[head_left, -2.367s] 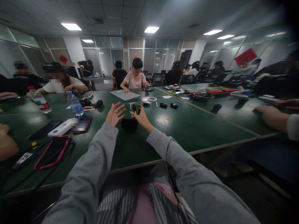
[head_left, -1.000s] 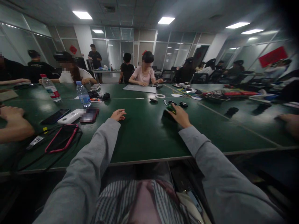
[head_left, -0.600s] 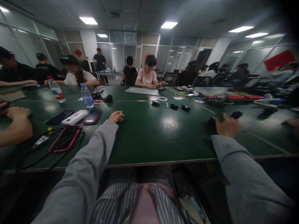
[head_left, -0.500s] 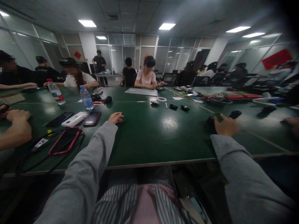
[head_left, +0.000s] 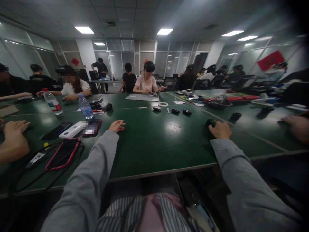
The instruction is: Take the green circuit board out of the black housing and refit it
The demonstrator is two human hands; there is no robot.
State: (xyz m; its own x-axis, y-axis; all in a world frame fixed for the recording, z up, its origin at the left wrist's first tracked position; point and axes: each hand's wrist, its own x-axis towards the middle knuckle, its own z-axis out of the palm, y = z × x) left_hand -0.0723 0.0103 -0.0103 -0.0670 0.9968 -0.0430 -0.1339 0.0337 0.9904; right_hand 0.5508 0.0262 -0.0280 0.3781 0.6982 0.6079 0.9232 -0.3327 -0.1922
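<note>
My left hand rests on the green table, its fingers stretched out and holding nothing. Closest to it is a dark red-edged phone, partly pixelated. Across the table, my right hand is closed around a small black object; most of that object is hidden under the fingers, so its kind cannot be made out. Beyond the space between my hands lie a small wrench, a white ring like a roll of tape and several small black items, among them one at the right end.
Two bottles, one red-capped and one blue-capped, stand at the left. A white phone-like slab and a pink-edged pouch with cords lie nearby. Other people's hands are at the far left and far right.
The view has shifted slightly. My right hand's fingers have come down and closed around the black object. My left hand stays stretched out in about the same place.
</note>
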